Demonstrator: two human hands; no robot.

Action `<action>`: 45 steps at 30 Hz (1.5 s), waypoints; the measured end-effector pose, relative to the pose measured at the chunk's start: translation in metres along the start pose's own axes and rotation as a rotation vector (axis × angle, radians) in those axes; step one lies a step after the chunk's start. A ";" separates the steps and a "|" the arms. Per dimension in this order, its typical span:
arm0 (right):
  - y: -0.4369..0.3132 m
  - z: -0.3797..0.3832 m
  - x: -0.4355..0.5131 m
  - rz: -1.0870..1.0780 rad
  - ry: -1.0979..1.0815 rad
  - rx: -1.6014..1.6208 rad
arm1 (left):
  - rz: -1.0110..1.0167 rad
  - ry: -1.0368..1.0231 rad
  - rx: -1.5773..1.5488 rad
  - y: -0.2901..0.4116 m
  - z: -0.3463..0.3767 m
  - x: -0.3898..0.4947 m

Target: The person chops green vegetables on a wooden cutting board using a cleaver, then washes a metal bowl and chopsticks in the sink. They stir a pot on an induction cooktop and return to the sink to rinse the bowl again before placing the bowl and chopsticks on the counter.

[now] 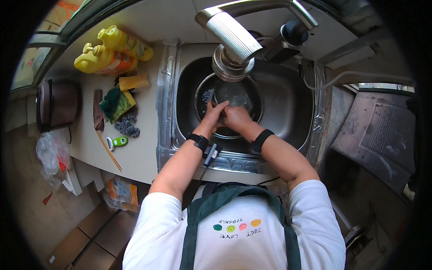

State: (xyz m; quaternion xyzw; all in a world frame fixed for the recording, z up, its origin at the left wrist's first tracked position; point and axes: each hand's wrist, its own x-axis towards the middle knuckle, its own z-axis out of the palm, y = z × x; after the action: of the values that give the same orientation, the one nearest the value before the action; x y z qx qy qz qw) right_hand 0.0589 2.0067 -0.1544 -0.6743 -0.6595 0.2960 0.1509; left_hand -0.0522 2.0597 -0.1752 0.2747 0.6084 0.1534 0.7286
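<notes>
Both of my hands meet over a round metal basin that sits in a stainless steel sink. My left hand, fingers bent, is at the basin's left side, close to my right hand, which is curled with its knuckles up. Whether either hand holds something small between them cannot be seen. Inside the basin is a rounded, shiny surface with whitish specks, perhaps a bowl or water. A metal faucet head hangs just above the basin's far rim.
On the counter left of the sink lie a green-yellow sponge, a steel wool scourer, a green-handled peeler, wooden chopsticks and a brown cloth. Yellow pump bottles stand behind. A faucet handle rises behind the sink.
</notes>
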 end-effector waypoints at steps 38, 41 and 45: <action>-0.027 -0.035 -0.011 -0.303 0.204 0.119 | 0.336 -0.070 -0.124 0.032 0.012 -0.041; -0.021 -0.034 -0.022 -0.358 0.071 0.091 | 0.371 -0.051 -0.069 0.030 0.003 -0.035; 0.012 -0.048 -0.028 -0.301 -0.106 -0.407 | 0.234 -0.189 0.151 0.041 -0.013 -0.031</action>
State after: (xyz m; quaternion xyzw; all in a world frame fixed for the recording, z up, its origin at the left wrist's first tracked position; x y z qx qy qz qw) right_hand 0.0985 1.9869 -0.1191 -0.5684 -0.8055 0.1663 0.0194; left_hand -0.0668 2.0774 -0.1275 0.4108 0.5107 0.1644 0.7372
